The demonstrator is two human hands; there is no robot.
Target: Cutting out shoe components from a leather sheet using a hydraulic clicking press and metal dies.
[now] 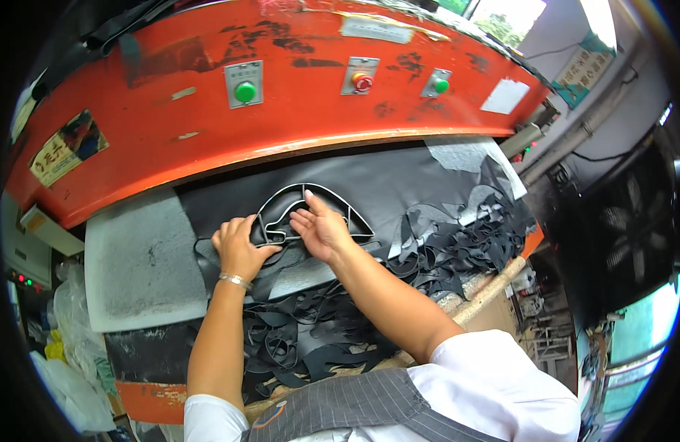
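Note:
A half-moon steel cutting die (341, 200) with inner bars lies on a sheet of black leather-like material (377, 168). My left hand (240, 250) grips the die's left end, its thumb toward the near side and its fingers on the outer edge. Over the middle of the die is my right hand (323, 227), palm turned inward and fingers stretched apart. Its fingertips are close to the inner bars; whether they touch is unclear. Below the die, a cut edge of the sheet shows the pale board beneath.
Above the work stands a red press beam (303, 118) with green buttons (245, 91) and a red button (362, 82). A worn grey cutting board (144, 258) extends left. Black offcuts (458, 247) heap at right and along the front. Plastic bags (73, 317) sit at left; a black fan (631, 228) stands right.

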